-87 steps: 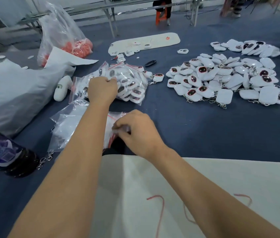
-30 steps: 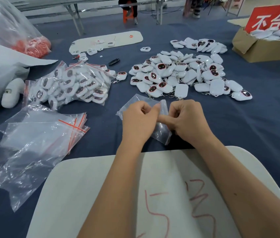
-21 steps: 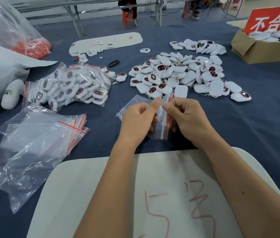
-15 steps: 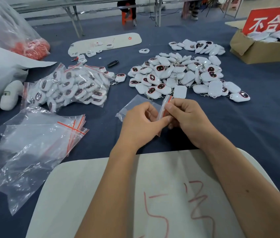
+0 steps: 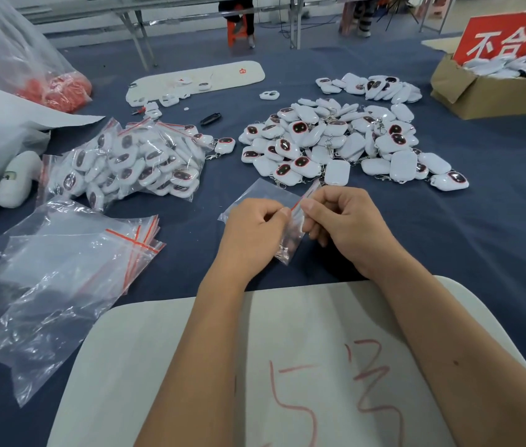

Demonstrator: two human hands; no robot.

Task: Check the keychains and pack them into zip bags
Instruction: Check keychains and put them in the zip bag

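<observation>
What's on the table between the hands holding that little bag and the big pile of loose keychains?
In the head view, only bare blue cloth separates the zip bag from the keychain pile.

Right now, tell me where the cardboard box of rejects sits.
In the head view, the cardboard box sits at the far right of the blue table, behind and right of the loose keychain pile, with a red sign standing in it.

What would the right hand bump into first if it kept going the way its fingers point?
The right hand points leftward, so it would probably meet the small zip bag it already pinches, then the left hand right behind it. Depth there is hard to judge.
</observation>
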